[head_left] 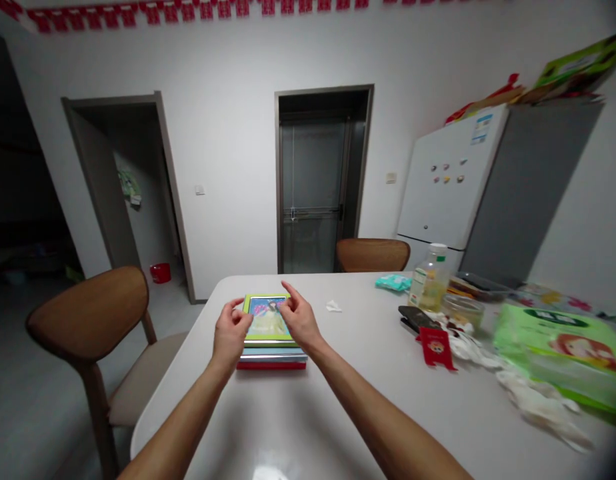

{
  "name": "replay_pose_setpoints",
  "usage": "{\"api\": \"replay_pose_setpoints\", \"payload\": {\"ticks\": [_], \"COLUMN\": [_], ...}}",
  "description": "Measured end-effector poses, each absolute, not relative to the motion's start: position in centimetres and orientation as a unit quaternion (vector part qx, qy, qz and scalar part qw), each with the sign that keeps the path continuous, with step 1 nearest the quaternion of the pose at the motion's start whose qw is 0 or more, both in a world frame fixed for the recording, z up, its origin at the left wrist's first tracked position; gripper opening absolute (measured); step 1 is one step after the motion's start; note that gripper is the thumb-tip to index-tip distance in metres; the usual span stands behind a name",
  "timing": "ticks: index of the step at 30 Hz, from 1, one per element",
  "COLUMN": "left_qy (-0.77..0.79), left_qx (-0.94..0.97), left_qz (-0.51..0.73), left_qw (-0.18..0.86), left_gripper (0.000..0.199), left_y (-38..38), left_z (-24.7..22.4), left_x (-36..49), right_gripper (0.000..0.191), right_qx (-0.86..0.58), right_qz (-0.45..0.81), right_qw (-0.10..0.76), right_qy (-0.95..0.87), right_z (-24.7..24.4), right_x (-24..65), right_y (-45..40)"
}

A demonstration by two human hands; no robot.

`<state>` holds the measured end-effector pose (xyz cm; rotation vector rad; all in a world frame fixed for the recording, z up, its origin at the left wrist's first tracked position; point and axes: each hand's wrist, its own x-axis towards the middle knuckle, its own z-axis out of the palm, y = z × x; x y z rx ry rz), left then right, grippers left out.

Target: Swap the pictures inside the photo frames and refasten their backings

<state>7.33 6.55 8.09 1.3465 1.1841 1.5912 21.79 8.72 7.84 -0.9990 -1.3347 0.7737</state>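
A small stack of flat rectangular items lies on the white table (368,413). On top is a yellow-green framed picture (268,323) of a dark-haired figure in a pale yellow dress; whether it is a frame, a box or a puzzle I cannot tell. Beneath it show a light blue layer (275,357) and a red layer (272,365). My left hand (231,333) is at the stack's left side, thumb and curled fingers apart. At the right side, my right hand (302,319) has its index finger stretched out, covering part of the picture's right edge. Neither hand holds anything visible.
A crumpled white tissue (333,306) lies right of the stack. Farther right are a teal packet (393,283), a bottle (430,280), a dark phone-like object (419,319), a red card (437,348) and a green tissue pack (563,350). Chairs stand at left (95,313) and behind (373,255).
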Motion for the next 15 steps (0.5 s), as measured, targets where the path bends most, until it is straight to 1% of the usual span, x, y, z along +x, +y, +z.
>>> {"api": "replay_pose_setpoints", "payload": {"ticks": [2, 4, 5, 7, 9, 13, 15], "left_qy": [0.401, 0.277, 0.245, 0.210, 0.209, 0.216, 0.250], "left_qx": [0.550, 0.573, 0.577, 0.577, 0.570, 0.550, 0.526], "left_qz": [0.622, 0.611, 0.601, 0.584, 0.580, 0.578, 0.579], "left_qw": [0.387, 0.471, 0.496, 0.531, 0.544, 0.562, 0.571], "left_gripper": [0.057, 0.068, 0.073, 0.078, 0.080, 0.079, 0.078], "left_y": [4.7, 2.8, 2.1, 1.0, 0.4, 0.5, 0.9], "left_z": [11.3, 13.6, 14.3, 14.9, 14.5, 12.5, 11.3], "left_x": [8.5, 9.0, 9.0, 8.7, 8.4, 8.2, 8.3], "right_gripper": [0.070, 0.075, 0.077, 0.079, 0.079, 0.079, 0.074], "right_qx": [-0.295, -0.216, -0.198, -0.192, -0.204, -0.232, -0.264], "right_qz": [0.407, 0.456, 0.471, 0.485, 0.490, 0.507, 0.520], "right_qw": [0.613, 0.602, 0.590, 0.567, 0.553, 0.549, 0.548], "right_qy": [-0.609, -0.619, -0.625, -0.637, -0.643, -0.623, -0.600], "right_z": [10.4, 12.4, 13.2, 13.9, 13.8, 12.1, 10.9], "right_x": [20.1, 19.1, 18.9, 18.9, 19.0, 19.0, 19.0], "right_y": [6.1, 3.7, 2.7, 1.5, 1.1, 1.3, 1.7]}}
